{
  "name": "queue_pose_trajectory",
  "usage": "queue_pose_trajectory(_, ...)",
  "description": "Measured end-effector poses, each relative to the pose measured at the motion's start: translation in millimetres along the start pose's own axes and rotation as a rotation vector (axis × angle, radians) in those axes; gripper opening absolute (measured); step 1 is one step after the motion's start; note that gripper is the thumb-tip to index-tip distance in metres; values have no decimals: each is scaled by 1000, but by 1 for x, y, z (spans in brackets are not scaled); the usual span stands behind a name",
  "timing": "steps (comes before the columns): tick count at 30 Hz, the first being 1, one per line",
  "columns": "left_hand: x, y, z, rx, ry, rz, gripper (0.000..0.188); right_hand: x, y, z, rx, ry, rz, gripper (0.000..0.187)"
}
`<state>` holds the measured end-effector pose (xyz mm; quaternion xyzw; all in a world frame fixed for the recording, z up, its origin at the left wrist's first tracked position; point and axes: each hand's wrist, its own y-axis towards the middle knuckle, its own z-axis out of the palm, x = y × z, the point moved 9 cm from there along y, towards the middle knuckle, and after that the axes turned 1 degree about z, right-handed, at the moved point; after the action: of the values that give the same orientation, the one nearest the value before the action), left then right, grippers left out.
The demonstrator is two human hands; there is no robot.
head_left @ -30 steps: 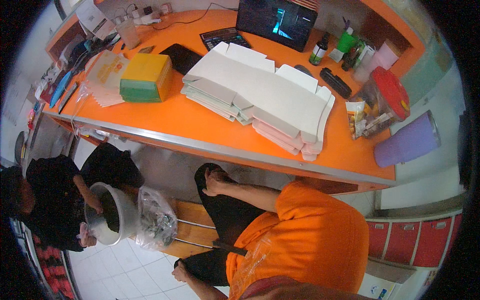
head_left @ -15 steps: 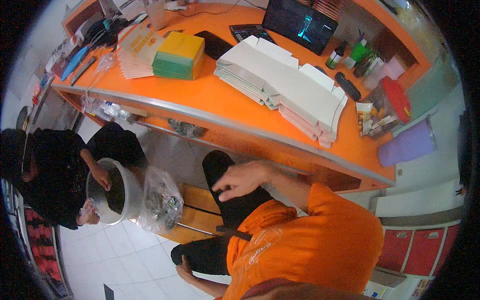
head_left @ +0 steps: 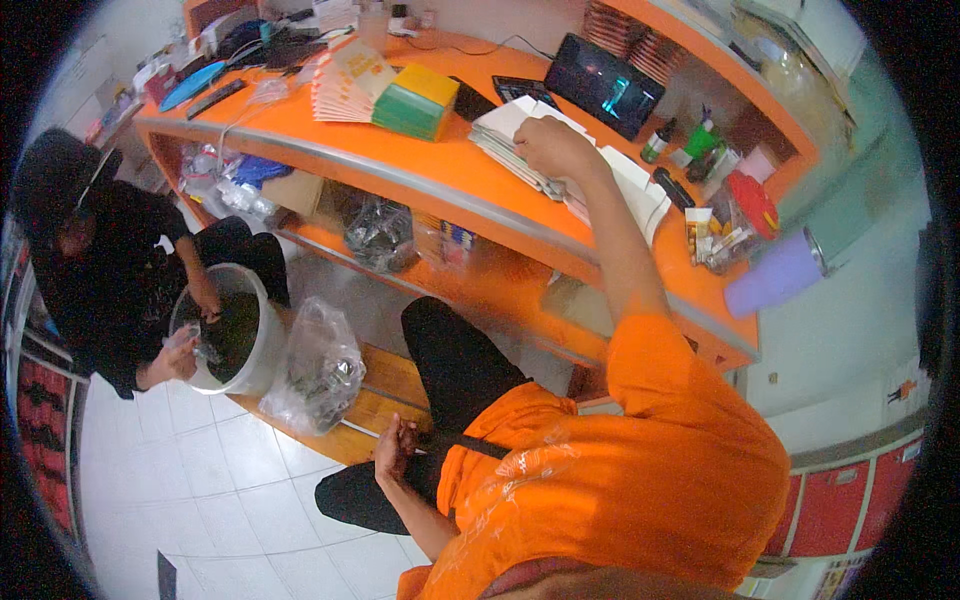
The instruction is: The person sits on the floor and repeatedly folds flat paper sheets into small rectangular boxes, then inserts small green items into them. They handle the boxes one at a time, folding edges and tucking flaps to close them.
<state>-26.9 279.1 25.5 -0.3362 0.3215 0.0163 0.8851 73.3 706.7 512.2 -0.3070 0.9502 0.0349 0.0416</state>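
Observation:
My right arm is stretched over the orange desk. My right hand [head_left: 552, 146] is closed at the left pile of flat white cartons [head_left: 494, 128], its fingertips curled down over a carton and partly hidden. Beside it lies another pile of white cartons [head_left: 640, 190]. My left hand [head_left: 396, 446] hovers over my lap with its fingers curled in. Whatever lies within those fingers, if anything, cannot be made out.
On the desk [head_left: 390, 170] stand a yellow-green block of packets [head_left: 418, 100], fanned paper bags [head_left: 345, 85], a laptop [head_left: 605, 85], a red-lidded jar [head_left: 745, 215] and a purple tumbler [head_left: 775, 275]. A co-worker [head_left: 100, 260] reaches into a white bucket [head_left: 262, 345] beside a clear plastic bag [head_left: 315, 375].
My right hand has moved from over my thigh up to the white cartons. My left hand has come off my knee and curled nearer my lap. The view has shifted.

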Motion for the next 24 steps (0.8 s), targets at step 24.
queue_pose_trajectory(24,-14,-18,2,-133,249,-1,35,-54,-29,-118,-727,-23,114,29)
